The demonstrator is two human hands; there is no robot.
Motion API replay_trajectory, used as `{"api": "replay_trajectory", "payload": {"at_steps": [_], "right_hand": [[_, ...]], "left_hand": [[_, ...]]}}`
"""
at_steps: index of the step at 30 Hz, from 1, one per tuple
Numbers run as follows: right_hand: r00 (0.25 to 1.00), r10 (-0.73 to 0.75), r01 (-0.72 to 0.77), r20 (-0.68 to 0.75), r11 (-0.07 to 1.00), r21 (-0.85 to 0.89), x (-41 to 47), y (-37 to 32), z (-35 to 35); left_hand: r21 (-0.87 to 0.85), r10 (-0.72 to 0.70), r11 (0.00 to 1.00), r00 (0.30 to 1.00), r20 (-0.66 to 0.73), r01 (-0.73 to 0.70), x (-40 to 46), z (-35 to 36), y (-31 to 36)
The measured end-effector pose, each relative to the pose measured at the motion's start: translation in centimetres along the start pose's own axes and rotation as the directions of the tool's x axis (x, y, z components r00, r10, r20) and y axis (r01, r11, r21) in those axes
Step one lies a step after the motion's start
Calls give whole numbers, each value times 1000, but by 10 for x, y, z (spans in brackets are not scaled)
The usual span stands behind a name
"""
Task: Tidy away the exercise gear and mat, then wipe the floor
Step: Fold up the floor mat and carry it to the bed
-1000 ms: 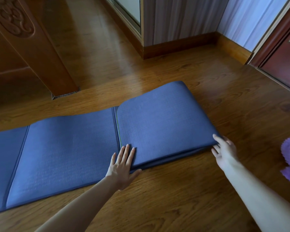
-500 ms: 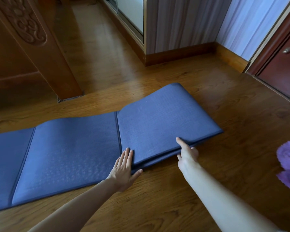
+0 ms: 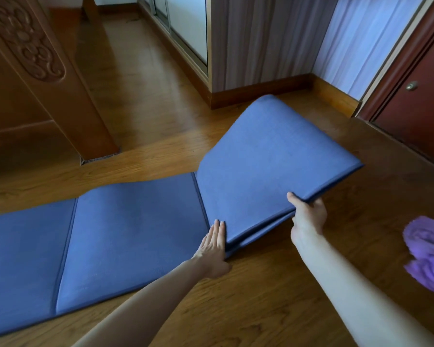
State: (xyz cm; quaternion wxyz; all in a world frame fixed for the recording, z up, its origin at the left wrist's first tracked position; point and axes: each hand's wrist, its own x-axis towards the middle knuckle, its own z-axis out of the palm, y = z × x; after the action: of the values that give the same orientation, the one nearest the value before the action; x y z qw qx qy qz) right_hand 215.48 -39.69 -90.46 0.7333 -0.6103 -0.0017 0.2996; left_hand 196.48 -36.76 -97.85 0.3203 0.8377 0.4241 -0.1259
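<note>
A blue folding exercise mat (image 3: 125, 234) lies across the wooden floor, its left panels flat. Its right end is a folded stack of panels (image 3: 273, 159) lifted off the floor and tilted up toward the left. My right hand (image 3: 307, 215) grips the stack's near edge, thumb on top and fingers underneath. My left hand (image 3: 213, 246) lies flat with straight fingers on the mat beside the fold crease, at the stack's near left corner.
A purple cloth (image 3: 429, 254) lies on the floor at the right edge. A carved wooden post (image 3: 48, 78) stands at the back left. A wardrobe corner with baseboard (image 3: 258, 96) and a dark red door (image 3: 416, 96) close off the back right.
My right hand slid left along the stack's near edge, took hold of it and raised it off the floor. My left hand stayed by the crease.
</note>
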Motion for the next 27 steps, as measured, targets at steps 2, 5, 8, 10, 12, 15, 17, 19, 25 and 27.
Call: {"api": "replay_trajectory", "payload": {"at_steps": [2,5,8,10,12,15,17,19,25,27], "right_hand": [[992,-124,124,2,992,-9,12,-20,-13],[959,-284,284,14,959,8,24,-47,-34],[918,-393,393,45,919,7,30,-61,-52],[898,-434,436,70,900,-20,30,-61,-58],[883,-457,464,106,884,-56,26,-57,-58],[846,-503,527,177,840,-133,21,-50,-55],[822,-528,565,214,800,-199,15,-47,-52],[801,-543,596,253,766,-242,7,-43,-50],[647,-619,762,445,549,-343,-36,-26,-40],[537,-645,841,544,455,-292,-48,-15,-33]], "left_hand": [[-17,52,999,998,23,-51,14,1,26],[47,142,988,988,62,-145,32,6,64],[37,209,976,971,120,-214,41,12,94],[-11,223,975,962,156,-224,43,14,99],[-58,238,971,957,168,-232,39,7,89],[17,266,964,964,21,-267,28,-15,55],[100,277,960,941,-194,-262,14,-34,30],[54,261,964,886,-382,-260,-3,-55,14],[-392,-116,904,783,-610,-171,-56,-137,-24],[-616,-245,764,798,-550,-189,-71,-160,-34]]}}
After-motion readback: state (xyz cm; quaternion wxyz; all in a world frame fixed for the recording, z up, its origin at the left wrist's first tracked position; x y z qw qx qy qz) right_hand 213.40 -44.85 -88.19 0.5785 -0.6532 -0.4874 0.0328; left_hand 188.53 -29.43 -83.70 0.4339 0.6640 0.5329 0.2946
